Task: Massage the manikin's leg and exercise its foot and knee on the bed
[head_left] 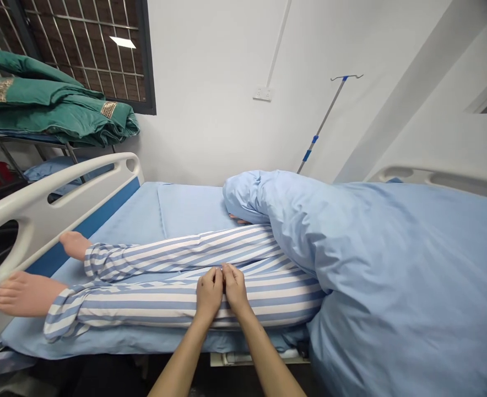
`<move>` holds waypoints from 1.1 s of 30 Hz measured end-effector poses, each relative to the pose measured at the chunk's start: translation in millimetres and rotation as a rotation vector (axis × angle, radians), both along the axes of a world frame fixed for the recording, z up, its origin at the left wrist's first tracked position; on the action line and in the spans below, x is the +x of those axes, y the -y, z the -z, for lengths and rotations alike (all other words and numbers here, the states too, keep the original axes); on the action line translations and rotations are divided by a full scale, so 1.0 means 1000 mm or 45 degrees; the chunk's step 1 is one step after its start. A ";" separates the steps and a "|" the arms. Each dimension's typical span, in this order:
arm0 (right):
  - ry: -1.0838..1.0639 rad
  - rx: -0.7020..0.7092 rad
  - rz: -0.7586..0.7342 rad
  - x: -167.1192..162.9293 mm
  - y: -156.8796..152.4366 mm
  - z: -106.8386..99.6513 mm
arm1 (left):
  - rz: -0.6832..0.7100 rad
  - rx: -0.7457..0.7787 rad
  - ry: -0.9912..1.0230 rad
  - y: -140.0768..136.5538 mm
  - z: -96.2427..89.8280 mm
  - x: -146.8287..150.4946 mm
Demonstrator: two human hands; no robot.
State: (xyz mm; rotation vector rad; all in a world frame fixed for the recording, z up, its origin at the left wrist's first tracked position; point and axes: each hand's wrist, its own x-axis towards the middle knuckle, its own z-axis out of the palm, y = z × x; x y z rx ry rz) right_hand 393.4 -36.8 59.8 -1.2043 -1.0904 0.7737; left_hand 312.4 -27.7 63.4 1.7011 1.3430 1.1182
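Observation:
My left hand (pixel 209 289) and my right hand (pixel 235 286) are side by side above the striped trousers (pixel 144 300), fingertips curled in and almost touching. Both are closed, and whatever may be between the fingers is too small or hidden to name. Under them lies a figure that looks like a manikin, in blue-and-white striped trousers, legs stretched to the left. Its bare feet (pixel 31 294) point toward the bed's end board. A light blue quilt (pixel 351 248) is folded back over its upper body, and a bit of its hand (pixel 238 219) shows under the quilt's edge.
The bed has a blue sheet (pixel 194 204) and a cream end board (pixel 78 171) on the left. Behind stand an IV pole (pixel 326 118) and a wall socket (pixel 263 94). Green folded bedding (pixel 61 105) lies on a rack by the barred window.

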 end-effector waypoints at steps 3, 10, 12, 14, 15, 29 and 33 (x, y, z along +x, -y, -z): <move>-0.002 0.002 0.015 -0.001 0.000 0.001 | 0.027 0.005 -0.110 0.001 0.003 -0.002; 0.024 -0.078 -0.052 0.002 -0.001 -0.015 | -0.003 0.044 -0.172 0.001 0.000 -0.001; 0.101 -0.065 -0.068 0.005 0.005 -0.030 | 0.001 0.045 -0.209 0.002 0.000 -0.001; 0.167 -0.013 -0.065 0.009 0.011 -0.042 | 0.005 0.044 -0.255 0.003 0.001 -0.001; 0.188 0.007 -0.065 0.010 0.014 -0.045 | 0.001 0.042 -0.273 0.003 0.001 -0.001; 0.370 -0.013 0.133 0.018 0.007 -0.006 | -0.013 -0.003 -0.309 0.004 0.000 -0.001; 0.299 -0.008 0.129 0.019 0.005 -0.005 | 0.063 -0.038 -0.222 -0.002 -0.009 0.000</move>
